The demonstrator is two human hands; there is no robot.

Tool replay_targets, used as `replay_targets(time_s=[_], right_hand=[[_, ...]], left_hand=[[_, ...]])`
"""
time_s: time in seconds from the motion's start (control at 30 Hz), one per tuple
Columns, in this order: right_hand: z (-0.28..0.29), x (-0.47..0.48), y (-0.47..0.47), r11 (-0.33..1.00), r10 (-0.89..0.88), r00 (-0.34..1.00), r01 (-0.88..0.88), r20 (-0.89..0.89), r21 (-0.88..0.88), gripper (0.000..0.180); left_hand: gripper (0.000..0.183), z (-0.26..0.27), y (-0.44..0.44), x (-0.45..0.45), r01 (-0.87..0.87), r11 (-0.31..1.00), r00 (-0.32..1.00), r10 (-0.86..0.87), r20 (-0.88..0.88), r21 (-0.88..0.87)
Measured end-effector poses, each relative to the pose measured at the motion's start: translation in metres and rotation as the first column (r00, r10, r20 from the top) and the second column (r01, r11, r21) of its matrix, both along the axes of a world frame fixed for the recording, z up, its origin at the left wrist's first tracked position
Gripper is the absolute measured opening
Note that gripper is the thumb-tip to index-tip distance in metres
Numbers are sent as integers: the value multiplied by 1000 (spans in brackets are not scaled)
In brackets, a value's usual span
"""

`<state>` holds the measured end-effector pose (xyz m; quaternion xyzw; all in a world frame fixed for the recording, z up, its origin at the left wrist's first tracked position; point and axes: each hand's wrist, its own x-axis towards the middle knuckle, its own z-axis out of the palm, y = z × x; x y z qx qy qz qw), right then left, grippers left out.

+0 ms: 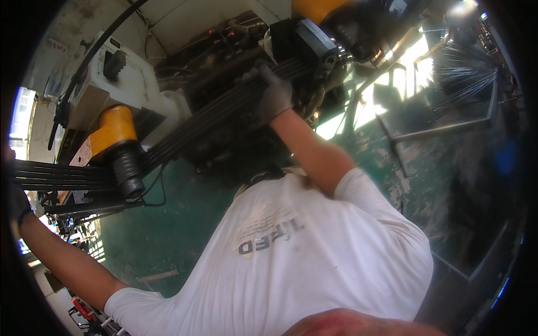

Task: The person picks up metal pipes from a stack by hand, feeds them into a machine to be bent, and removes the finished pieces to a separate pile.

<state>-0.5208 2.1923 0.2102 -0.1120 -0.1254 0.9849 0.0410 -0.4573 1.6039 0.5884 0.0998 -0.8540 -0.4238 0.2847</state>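
Observation:
Several long, dark metal bars run side by side in a bundle from the left rim of the view up to the machine at the top. My right hand, in a grey glove, lies over the bundle with its fingers curled across the far side. At the far left, my left hand closes around the bars near the edge of view; it is dark and partly cut off. Between the hands, the bars pass behind a black ribbed cylinder below a yellow machine arm.
A pale machine housing stands behind the bars, with a black cable arching over it. A metal block and a second yellow part are at the top. Thin rods lie on a frame at right, above worn green floor.

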Motion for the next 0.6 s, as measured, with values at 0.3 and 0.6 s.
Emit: replay_targets(time_s=[0.3, 0.6], right_hand=[[-6, 0, -2, 998, 10, 998, -14, 63, 57, 11], [-25, 13, 11, 940, 106, 991, -127, 83, 315, 19]], left_hand=[[48, 4, -1, 6, -15, 999, 1000, 14, -9, -31], [49, -13, 17, 26, -55, 993, 998, 54, -12, -100]])
